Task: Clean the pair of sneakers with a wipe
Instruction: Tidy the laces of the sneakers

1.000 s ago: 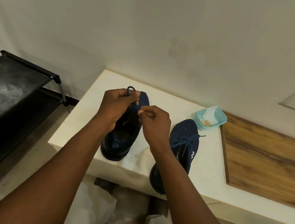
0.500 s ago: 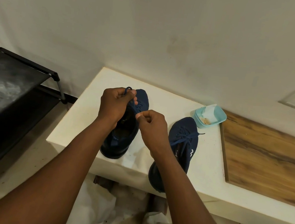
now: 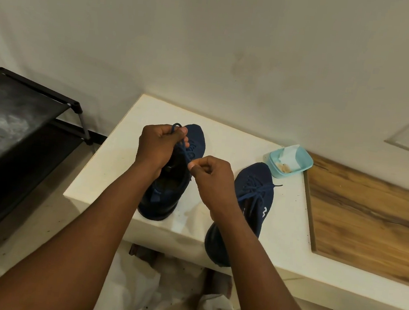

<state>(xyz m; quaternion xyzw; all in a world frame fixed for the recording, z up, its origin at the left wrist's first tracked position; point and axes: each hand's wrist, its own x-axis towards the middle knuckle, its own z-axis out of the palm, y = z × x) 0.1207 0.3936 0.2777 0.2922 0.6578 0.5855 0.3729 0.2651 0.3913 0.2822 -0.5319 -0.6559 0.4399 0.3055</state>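
- White ledge [image 3: 284,230] runs along a pale wall, with a wooden board [image 3: 369,219] on its right part and a black rack [image 3: 9,137] to its left.
- Left sneaker [image 3: 168,191], navy, stands on the ledge near its front edge; the left hand [image 3: 157,147] pinches a loop of its lace [image 3: 182,147], and the right hand [image 3: 212,178] pinches the lace lower down.
- Right sneaker [image 3: 257,199] lies just beside, its heel hidden behind the right forearm.
- Behind it, a small teal tray [image 3: 299,165] holds a white wipe [image 3: 288,155].
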